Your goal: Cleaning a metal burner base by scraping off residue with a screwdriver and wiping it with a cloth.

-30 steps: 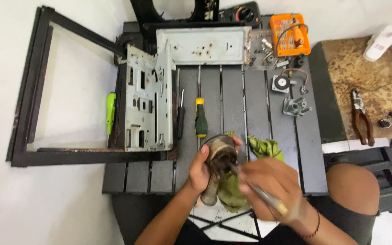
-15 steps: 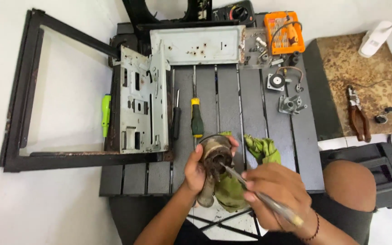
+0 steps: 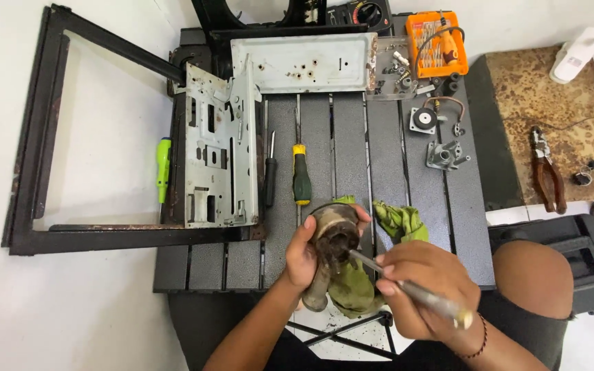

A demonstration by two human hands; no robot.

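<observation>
The left hand (image 3: 304, 257) has its fingers (image 3: 360, 214) wrapped tight round a dirty, rusty cylindrical metal part (image 3: 333, 237), held over the near edge of the dark slatted bench (image 3: 386, 172) with a green rag (image 3: 397, 220) bunched beneath and beside it. The right hand (image 3: 427, 288) has its fingers closed firmly on a thin metal tool (image 3: 407, 287), whose tip sits in the part's dark open end. Farther back on the bench lie a green-and-yellow screwdriver (image 3: 301, 180), a black-handled screwdriver (image 3: 269, 175), and a perforated grey metal bracket (image 3: 218, 154).
</observation>
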